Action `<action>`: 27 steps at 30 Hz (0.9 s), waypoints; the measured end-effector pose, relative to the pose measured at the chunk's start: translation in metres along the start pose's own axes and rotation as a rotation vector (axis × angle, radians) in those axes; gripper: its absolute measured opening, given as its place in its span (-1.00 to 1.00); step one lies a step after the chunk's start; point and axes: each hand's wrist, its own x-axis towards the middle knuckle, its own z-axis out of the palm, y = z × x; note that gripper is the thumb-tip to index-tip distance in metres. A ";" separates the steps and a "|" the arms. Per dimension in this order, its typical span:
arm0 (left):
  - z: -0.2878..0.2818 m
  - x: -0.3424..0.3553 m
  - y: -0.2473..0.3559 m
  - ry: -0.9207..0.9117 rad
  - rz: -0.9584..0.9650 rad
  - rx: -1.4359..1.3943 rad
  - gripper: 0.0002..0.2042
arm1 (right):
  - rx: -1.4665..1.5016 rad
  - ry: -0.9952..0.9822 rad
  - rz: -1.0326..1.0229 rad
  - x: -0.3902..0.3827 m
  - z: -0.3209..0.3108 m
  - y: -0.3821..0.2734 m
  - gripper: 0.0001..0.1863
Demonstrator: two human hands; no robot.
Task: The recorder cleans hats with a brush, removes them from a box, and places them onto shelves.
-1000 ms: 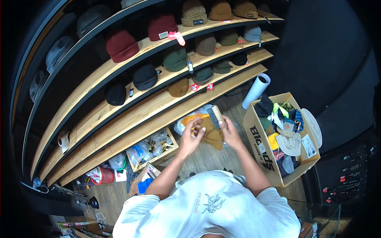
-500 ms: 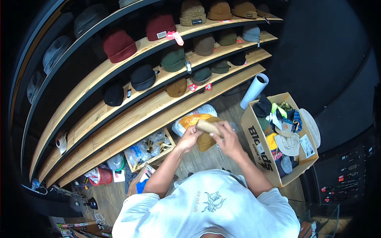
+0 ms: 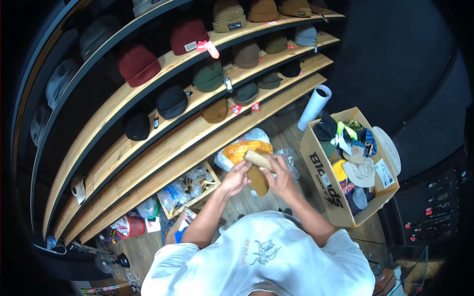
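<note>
In front of my chest I hold a brown ribbed knit beanie point(image 3: 258, 181) that hangs down between my hands. A paler tan roll point(image 3: 257, 159) lies across its top; whether it is the beanie's turned cuff or a separate piece I cannot tell. My left hand point(image 3: 237, 178) pinches the left side, fingers bent near the end of the roll. My right hand point(image 3: 281, 175) grips the right side with thumb and fingers. Just beyond the beanie, a plastic bag with orange contents point(image 3: 242, 150) lies on the floor.
Curved wooden shelves point(image 3: 148, 155) with rows of beanies, such as a dark red one point(image 3: 138, 65), stand ahead and left. On the right are a cardboard box point(image 3: 323, 175) of caps and a white roll point(image 3: 314, 107). A wooden crate point(image 3: 213, 178) of plastic bags sits left, near a red basket point(image 3: 136, 226).
The beanie's ribbed part has turned and now hangs narrower and lower between my hands. My right hand has shifted slightly; the whole view has tilted a little.
</note>
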 end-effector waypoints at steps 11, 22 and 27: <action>0.002 0.003 0.033 0.040 0.105 0.019 -0.64 | 0.692 -0.006 1.004 -0.020 0.007 0.074 -0.46; -0.045 0.006 0.035 0.141 0.326 -0.073 -0.43 | 1.468 0.022 0.697 0.022 0.028 0.030 -0.66; -0.015 0.015 0.004 -0.227 0.082 -0.372 -0.41 | 1.519 -0.145 0.631 0.044 0.026 0.017 -0.60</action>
